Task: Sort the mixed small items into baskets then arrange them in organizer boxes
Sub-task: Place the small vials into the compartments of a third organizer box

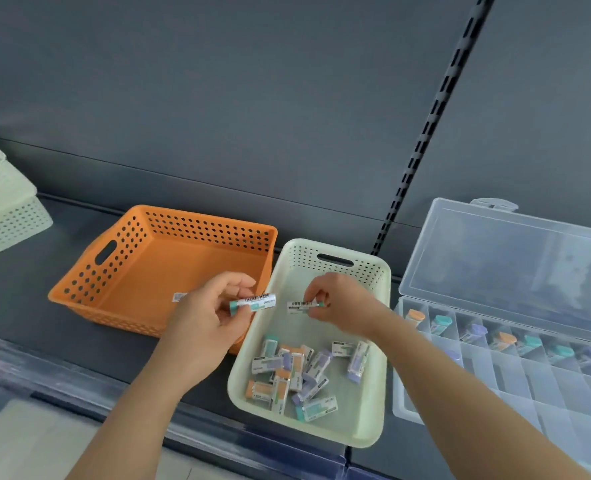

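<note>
Left grip (211,315) pinches a teal-ended packet (256,302) between thumb and fingers, held level over the spot where the orange basket (183,265) meets the cream basket (373,427). Right grip (342,303) pinches a second packet (301,306) by its end above the cream basket's far half, near the first but apart. The packet pile (297,375) lies in the near half, below both grips. The far half's floor is open. Organizer box (494,393), lid (512,258) up, sits just right; the back row holds packets and the front rows are open. Stacked baskets (3,209) sit far left on the shelf (44,271).
</note>
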`<state>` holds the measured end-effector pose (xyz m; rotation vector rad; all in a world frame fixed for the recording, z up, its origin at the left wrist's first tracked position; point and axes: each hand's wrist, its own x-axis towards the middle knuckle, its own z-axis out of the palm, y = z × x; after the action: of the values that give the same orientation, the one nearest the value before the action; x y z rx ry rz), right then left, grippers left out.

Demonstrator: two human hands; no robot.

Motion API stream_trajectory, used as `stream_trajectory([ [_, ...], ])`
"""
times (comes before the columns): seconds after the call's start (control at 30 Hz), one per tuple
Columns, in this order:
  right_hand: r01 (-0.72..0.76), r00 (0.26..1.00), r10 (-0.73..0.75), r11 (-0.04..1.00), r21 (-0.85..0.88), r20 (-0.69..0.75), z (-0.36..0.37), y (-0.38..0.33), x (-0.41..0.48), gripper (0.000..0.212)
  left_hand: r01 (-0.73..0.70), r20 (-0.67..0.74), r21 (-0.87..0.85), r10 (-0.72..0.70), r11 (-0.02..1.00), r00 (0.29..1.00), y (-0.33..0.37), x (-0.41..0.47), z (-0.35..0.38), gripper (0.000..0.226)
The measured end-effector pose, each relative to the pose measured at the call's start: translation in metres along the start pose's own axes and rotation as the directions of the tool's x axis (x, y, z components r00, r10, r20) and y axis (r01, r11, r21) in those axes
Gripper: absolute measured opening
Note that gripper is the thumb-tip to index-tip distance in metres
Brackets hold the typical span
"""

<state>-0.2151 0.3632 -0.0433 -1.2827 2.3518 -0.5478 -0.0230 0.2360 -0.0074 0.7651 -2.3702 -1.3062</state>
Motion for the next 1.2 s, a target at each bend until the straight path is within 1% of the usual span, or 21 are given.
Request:
stream_trajectory([
  [0.1,0.005,0.989,0.016,0.990,0.140,-0.147,-0.027,0.009,-0.036,0.013,-0.046,0.000,-0.067,0.047,0.997,0.999,0.020,0.004,0.021,0.029],
  [0.17,-0.027,0.969,0.083,0.971,0.237,-0.231,-0.043,0.023,-0.065,0.012,-0.070,0.024,-0.113,0.074,0.991,0.997,0.038,0.006,0.044,0.025],
  [0.23,-0.065,0.943,0.157,0.951,0.303,-0.292,-0.056,0.044,-0.095,0.011,-0.115,0.068,-0.167,0.128,0.979,0.989,0.058,0.006,0.071,0.024],
  [0.3,-0.098,0.911,0.209,0.947,0.305,-0.355,-0.068,0.068,-0.125,0.016,-0.160,0.125,-0.201,0.187,0.966,0.974,0.078,0.004,0.102,0.026],
  [0.37,-0.159,0.874,0.278,0.939,0.306,-0.400,-0.077,0.092,-0.153,0.018,-0.192,0.179,-0.198,0.229,0.961,0.957,0.095,0.002,0.137,0.029],
  [0.47,-0.217,0.815,0.363,0.914,0.343,-0.451,-0.085,0.125,-0.187,0.018,-0.206,0.233,-0.159,0.239,0.966,0.943,0.111,-0.002,0.189,0.030],
  [0.53,-0.230,0.799,0.385,0.905,0.357,-0.462,-0.089,0.144,-0.203,0.018,-0.233,0.257,-0.042,0.236,0.971,0.937,0.116,-0.004,0.220,0.023],
  [0.6,-0.236,0.802,0.384,0.907,0.348,-0.458,-0.090,0.158,-0.215,0.016,-0.297,0.285,0.108,0.257,0.949,0.924,0.117,-0.005,0.243,0.017],
  [0.7,-0.246,0.826,0.357,0.925,0.290,-0.436,-0.084,0.174,-0.223,0.014,-0.374,0.319,0.322,0.272,0.869,0.908,0.116,-0.007,0.268,0.018],
  [0.8,-0.215,0.854,0.312,0.940,0.265,-0.415,-0.078,0.183,-0.223,0.016,-0.402,0.341,0.460,0.261,0.792,0.903,0.117,-0.009,0.280,0.023],
  [0.9,-0.183,0.866,0.267,0.956,0.228,-0.422,-0.078,0.187,-0.219,0.016,-0.404,0.342,0.511,0.252,0.759,0.905,0.120,-0.010,0.285,0.026],
  [1.03,-0.140,0.891,0.208,0.971,0.192,-0.403,-0.075,0.188,-0.213,0.017,-0.398,0.332,0.531,0.248,0.748,0.910,0.123,-0.010,0.285,0.029],
  [1.1,-0.148,0.916,0.189,0.979,0.139,-0.353,-0.071,0.189,-0.209,0.016,-0.403,0.324,0.528,0.261,0.747,0.909,0.123,-0.010,0.283,0.031],
  [1.2,-0.200,0.942,0.207,0.978,0.054,-0.266,-0.064,0.190,-0.204,0.018,-0.395,0.307,0.510,0.268,0.764,0.913,0.123,-0.010,0.278,0.034],
])
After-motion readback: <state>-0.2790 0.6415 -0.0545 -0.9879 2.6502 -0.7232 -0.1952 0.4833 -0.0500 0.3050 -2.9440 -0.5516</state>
